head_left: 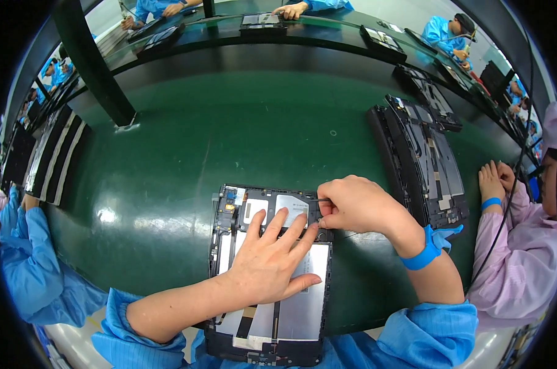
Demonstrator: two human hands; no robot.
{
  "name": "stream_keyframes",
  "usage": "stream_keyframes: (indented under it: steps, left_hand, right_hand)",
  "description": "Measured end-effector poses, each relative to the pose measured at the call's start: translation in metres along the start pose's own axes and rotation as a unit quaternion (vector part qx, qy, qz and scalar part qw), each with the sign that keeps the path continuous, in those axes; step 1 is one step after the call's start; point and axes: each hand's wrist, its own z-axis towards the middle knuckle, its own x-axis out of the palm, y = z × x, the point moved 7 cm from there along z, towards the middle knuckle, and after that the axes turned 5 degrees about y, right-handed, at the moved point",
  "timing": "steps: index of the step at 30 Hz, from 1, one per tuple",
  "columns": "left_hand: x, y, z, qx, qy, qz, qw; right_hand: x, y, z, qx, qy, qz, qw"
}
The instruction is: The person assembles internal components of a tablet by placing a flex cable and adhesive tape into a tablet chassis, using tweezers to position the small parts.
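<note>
An opened tablet [300, 310] lies in front of me at the near edge of the table, its silver battery cells, black frame and flat cables exposed. My left hand [263, 261] rests on it with the fingers spread, the fingertips near the white plates in its upper half. At the tablet's upper right edge is my right hand [361, 203], thumb and fingers pinched together. A thin dark end pokes out to the left from that pinch; what it belongs to is hidden by the fingers. A blue wristband [423, 251] circles my right wrist.
More opened tablets [435, 163] are stacked on the green table [168, 147] at right, beside a co-worker's hands [492, 184]. Black panels with pale strips [57, 154] stand at left near another blue sleeve [29, 252]. A dark post [97, 67] rises behind; tablets line the far shelf [260, 21].
</note>
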Motion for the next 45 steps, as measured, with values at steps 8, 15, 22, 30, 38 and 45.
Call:
stream_keyframes:
  steps: [8,15,22,30,38,45]
  left_hand:
    - [-0.009,-0.005,0.005,0.022,-0.005,0.102,0.995]
    - [-0.005,-0.003,0.003,0.008,0.018,0.109,0.994]
    - [0.004,0.008,0.001,-0.03,0.058,0.036,0.997]
    - [-0.007,0.009,-0.007,-0.048,-0.025,-0.019,0.998]
    - [0.001,-0.002,-0.01,0.018,0.008,0.003,1.0]
    - [-0.001,-0.001,-0.008,0.016,0.018,0.009,1.0]
  right_hand:
    - [0.0,-0.002,-0.007,0.015,-0.039,-0.028,0.999]
    - [-0.002,0.023,0.0,-0.009,-0.055,-0.193,0.98]
    - [0.007,0.05,0.004,-0.04,-0.007,-0.332,0.942]
    - [-0.002,0.0,-0.014,-0.085,-0.06,0.038,0.994]
    - [0.012,0.002,-0.007,-0.065,-0.006,0.037,0.997]
    - [0.012,0.0,0.003,0.016,0.051,0.019,0.998]
